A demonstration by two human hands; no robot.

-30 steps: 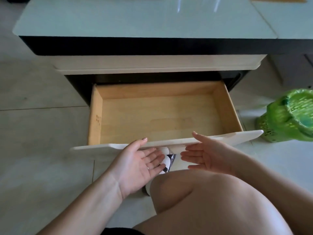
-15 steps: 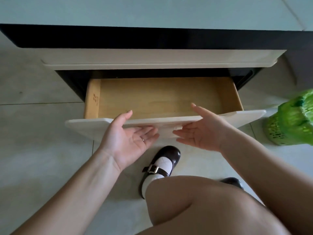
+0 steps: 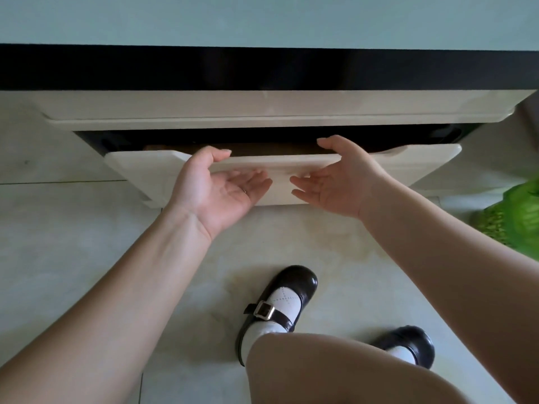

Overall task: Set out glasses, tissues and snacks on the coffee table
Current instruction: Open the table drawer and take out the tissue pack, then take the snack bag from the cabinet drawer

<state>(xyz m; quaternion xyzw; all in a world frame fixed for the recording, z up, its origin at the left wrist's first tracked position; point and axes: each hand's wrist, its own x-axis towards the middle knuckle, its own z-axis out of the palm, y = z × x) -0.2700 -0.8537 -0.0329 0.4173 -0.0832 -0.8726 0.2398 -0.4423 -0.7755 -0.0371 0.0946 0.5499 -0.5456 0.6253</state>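
Pressing on the cream drawer front [image 3: 379, 170] at frame centre, the left hand [image 3: 221, 185] and right hand [image 3: 338, 182] were held palm-up w/ fingers straight, thumbs hooked over its top edge. Drawer was nearly closed under the coffee table [image 3: 262, 18]; glasses, tissues, snacks not seen.

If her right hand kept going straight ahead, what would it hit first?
The right hand already seems to touch the drawer front; pushing on, that front would likely meet the dark cabinet frame.
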